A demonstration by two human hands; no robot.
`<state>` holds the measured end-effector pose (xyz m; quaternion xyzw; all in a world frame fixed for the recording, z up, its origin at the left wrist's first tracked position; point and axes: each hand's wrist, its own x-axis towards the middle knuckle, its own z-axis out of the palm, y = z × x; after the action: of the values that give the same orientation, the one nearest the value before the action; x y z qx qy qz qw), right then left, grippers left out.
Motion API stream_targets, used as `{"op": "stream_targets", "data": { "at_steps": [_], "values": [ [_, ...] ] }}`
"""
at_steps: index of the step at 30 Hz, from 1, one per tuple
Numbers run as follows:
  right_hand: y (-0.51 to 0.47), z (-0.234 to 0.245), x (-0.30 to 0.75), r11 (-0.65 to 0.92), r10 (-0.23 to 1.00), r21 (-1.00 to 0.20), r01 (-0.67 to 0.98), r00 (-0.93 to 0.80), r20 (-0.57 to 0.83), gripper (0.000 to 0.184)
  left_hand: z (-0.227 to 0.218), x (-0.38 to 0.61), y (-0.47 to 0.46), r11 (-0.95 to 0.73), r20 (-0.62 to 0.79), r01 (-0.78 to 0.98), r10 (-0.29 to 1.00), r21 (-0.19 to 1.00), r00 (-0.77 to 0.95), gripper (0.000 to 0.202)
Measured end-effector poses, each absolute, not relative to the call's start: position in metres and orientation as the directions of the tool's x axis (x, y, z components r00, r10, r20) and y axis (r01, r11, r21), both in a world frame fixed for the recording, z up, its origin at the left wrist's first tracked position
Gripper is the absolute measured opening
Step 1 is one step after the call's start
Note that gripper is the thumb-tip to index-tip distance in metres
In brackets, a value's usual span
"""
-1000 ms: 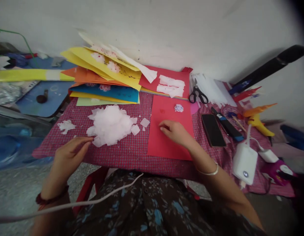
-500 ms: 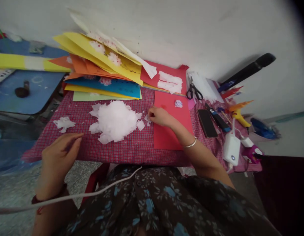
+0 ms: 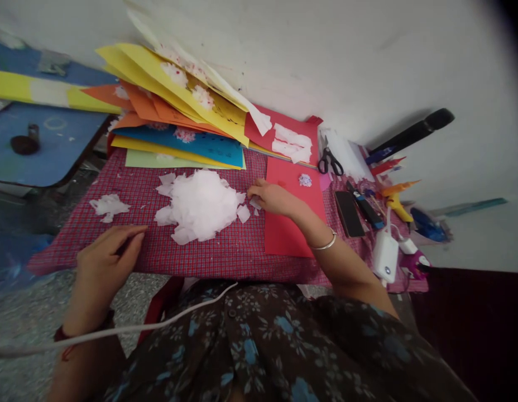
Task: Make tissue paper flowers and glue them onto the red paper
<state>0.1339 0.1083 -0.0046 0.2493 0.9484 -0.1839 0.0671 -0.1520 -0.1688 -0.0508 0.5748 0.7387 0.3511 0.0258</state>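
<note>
My right hand point(image 3: 272, 198) lies at the left edge of a red sheet of paper point(image 3: 293, 215), its fingertips closed on a small white tissue square point(image 3: 254, 204). Just to its left is a heap of white tissue pieces point(image 3: 200, 204). My left hand point(image 3: 106, 262) rests at the near edge of the checked cloth point(image 3: 179, 257), fingers curled loosely together, holding nothing that I can see. A small white-and-blue paper flower point(image 3: 305, 180) lies on the red sheet.
Coloured paper sheets point(image 3: 179, 123) are stacked at the back against the wall. Scissors point(image 3: 330, 162), a black phone point(image 3: 350, 205), a white power bank point(image 3: 385, 257), glue guns and pens lie at the right. A smaller tissue scrap pile point(image 3: 108, 205) sits at the left. A blue table point(image 3: 45, 151) stands beside.
My right hand has moved left off the middle of the red sheet to the tissue squares beside the heap. My left hand has drawn back slightly from the heap.
</note>
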Motion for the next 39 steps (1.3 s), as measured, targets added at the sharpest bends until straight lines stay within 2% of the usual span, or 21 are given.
{"op": "stream_targets", "data": {
  "at_steps": [4, 7, 9, 11, 14, 16, 19, 22, 24, 27, 31, 34, 36, 39],
  "values": [
    [0.106, -0.002, 0.129, 0.812, 0.47, -0.249, 0.528, -0.844, -0.259, 0.017, -0.057, -0.149, -0.165, 0.086, 0.408, 0.833, 0.841, 0.546, -0.354, 0.016],
    [0.109, -0.001, 0.132, 0.798, 0.48, -0.279, 0.535, -0.843, -0.243, 0.015, -0.062, -0.146, -0.161, 0.103, 0.458, 0.859, 0.81, 0.502, -0.365, 0.015],
    [0.112, -0.001, 0.137, 0.768, 0.478, -0.376, 0.518, -0.855, -0.2, 0.016, -0.064, -0.144, -0.16, 0.124, 0.476, 0.873, 0.798, 0.472, -0.371, 0.015],
    [0.113, 0.001, 0.144, 0.685, 0.488, -0.528, 0.502, -0.854, -0.179, 0.013, -0.066, -0.142, -0.159, 0.15, 0.479, 0.879, 0.791, 0.453, -0.382, 0.015],
    [0.108, 0.005, 0.15, 0.478, 0.455, -0.75, 0.456, -0.86, -0.233, 0.005, -0.067, -0.141, -0.159, 0.181, 0.481, 0.881, 0.781, 0.437, -0.399, 0.015],
    [0.101, 0.005, 0.148, 0.397, 0.395, -0.819, 0.415, -0.882, -0.256, 0.005, -0.067, -0.141, -0.159, 0.188, 0.485, 0.886, 0.779, 0.424, -0.397, 0.016],
    [0.091, 0.0, 0.14, 0.451, 0.331, -0.799, 0.398, -0.906, -0.264, 0.021, -0.068, -0.141, -0.158, 0.2, 0.499, 0.896, 0.772, 0.396, -0.393, 0.016],
    [0.088, -0.002, 0.128, 0.602, 0.31, -0.675, 0.426, -0.904, -0.295, 0.039, -0.069, -0.141, -0.158, 0.219, 0.51, 0.894, 0.757, 0.391, -0.408, 0.014],
    [0.088, 0.0, 0.122, 0.687, 0.303, -0.577, 0.442, -0.896, -0.325, 0.044, -0.069, -0.141, -0.158, 0.227, 0.511, 0.891, 0.752, 0.393, -0.417, 0.014],
    [0.091, 0.007, 0.115, 0.761, 0.286, -0.459, 0.459, -0.872, -0.397, 0.038, -0.068, -0.141, -0.158, 0.219, 0.523, 0.898, 0.75, 0.382, -0.405, 0.014],
    [0.094, 0.011, 0.109, 0.808, 0.288, -0.356, 0.47, -0.842, -0.457, 0.017, -0.068, -0.14, -0.157, 0.207, 0.54, 0.906, 0.746, 0.369, -0.39, 0.014],
    [0.1, 0.012, 0.113, 0.797, 0.268, -0.403, 0.45, -0.862, -0.432, 0.004, -0.069, -0.14, -0.157, 0.213, 0.544, 0.907, 0.742, 0.364, -0.392, 0.014],
    [0.105, 0.016, 0.12, 0.742, 0.24, -0.518, 0.426, -0.89, -0.388, 0.003, -0.07, -0.14, -0.157, 0.226, 0.54, 0.907, 0.742, 0.356, -0.397, 0.015],
    [0.112, 0.026, 0.127, 0.579, 0.233, -0.726, 0.371, -0.929, -0.288, 0.01, -0.068, -0.14, -0.158, 0.247, 0.515, 0.901, 0.752, 0.357, -0.41, 0.015]
  ]
}}
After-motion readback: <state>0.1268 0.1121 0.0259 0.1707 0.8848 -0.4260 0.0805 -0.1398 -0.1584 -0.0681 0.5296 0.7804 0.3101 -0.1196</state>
